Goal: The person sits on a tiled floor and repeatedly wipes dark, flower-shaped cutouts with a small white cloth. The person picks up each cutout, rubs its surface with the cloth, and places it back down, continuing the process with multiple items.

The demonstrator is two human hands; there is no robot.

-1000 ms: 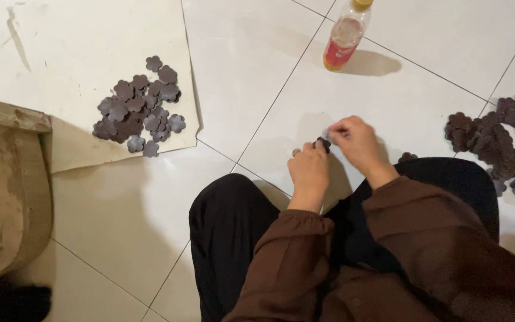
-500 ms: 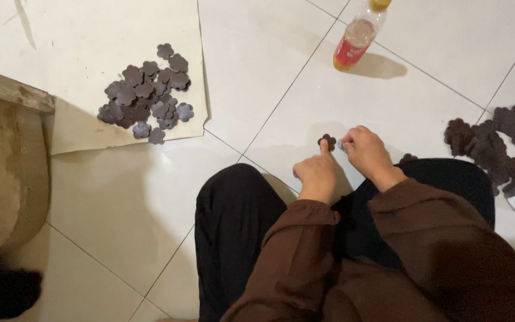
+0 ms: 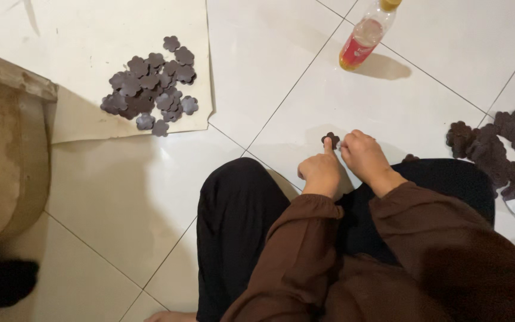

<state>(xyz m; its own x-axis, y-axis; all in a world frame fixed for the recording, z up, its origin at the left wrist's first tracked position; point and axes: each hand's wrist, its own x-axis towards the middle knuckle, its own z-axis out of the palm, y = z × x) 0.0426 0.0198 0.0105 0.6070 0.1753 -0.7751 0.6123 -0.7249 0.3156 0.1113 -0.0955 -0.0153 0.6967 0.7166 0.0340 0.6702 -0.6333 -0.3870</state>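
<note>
Above the white floor tiles, we are pinching one small dark flower piece (image 3: 331, 140) between the closed fingertips of our left hand (image 3: 320, 172) and right hand (image 3: 365, 157). More such pieces are lying in a pile (image 3: 150, 89) on a sheet (image 3: 90, 36) at left, another heap (image 3: 496, 152) at right, a bottle (image 3: 365, 37) beyond.

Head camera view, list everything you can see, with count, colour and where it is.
flower-shaped piece: one, dark brown, pinched between both hands
left pile of flower pieces: many, dark brown, on the cream sheet
cream sheet: one, upper left floor
right pile of flower pieces: many, dark brown, right edge
bottle: one, clear with red liquid, top centre
wooden object: one, tan, left edge
tiled floor: white
left hand: holding the piece
right hand: fingers at the piece
</note>
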